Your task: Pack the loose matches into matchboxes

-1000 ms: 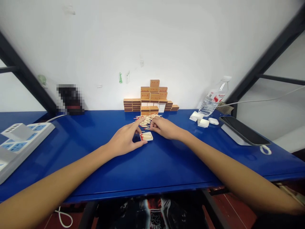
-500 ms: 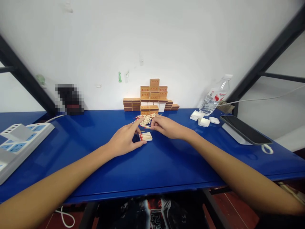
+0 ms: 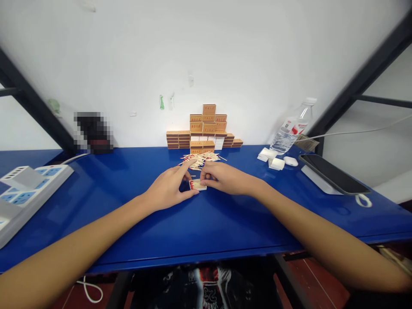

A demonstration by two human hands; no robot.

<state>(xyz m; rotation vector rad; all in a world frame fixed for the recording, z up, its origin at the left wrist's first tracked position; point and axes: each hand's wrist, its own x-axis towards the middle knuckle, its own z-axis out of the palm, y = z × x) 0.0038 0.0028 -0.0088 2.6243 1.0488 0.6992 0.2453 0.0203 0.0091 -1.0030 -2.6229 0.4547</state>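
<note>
A small white matchbox tray lies on the blue table, partly filled with red-tipped matches. My left hand grips the tray around its left end, thumb along the near side and fingers at the far side, with the index finger stretched forward. Over the tray's right end, my right hand is pinched closed on matches at the tray; how many is hidden by the fingers. Just beyond both hands spreads a loose pile of matches, and a single match lies between pile and tray.
Stacked matchboxes stand against the wall behind the pile. To the right are white folded pieces, a white earbud case, a water bottle and a phone on a white stand. A power strip sits at left.
My right hand has come from the match pile toward me and down to the tray's right end. My left hand stays at the tray. The view has shifted slightly.
</note>
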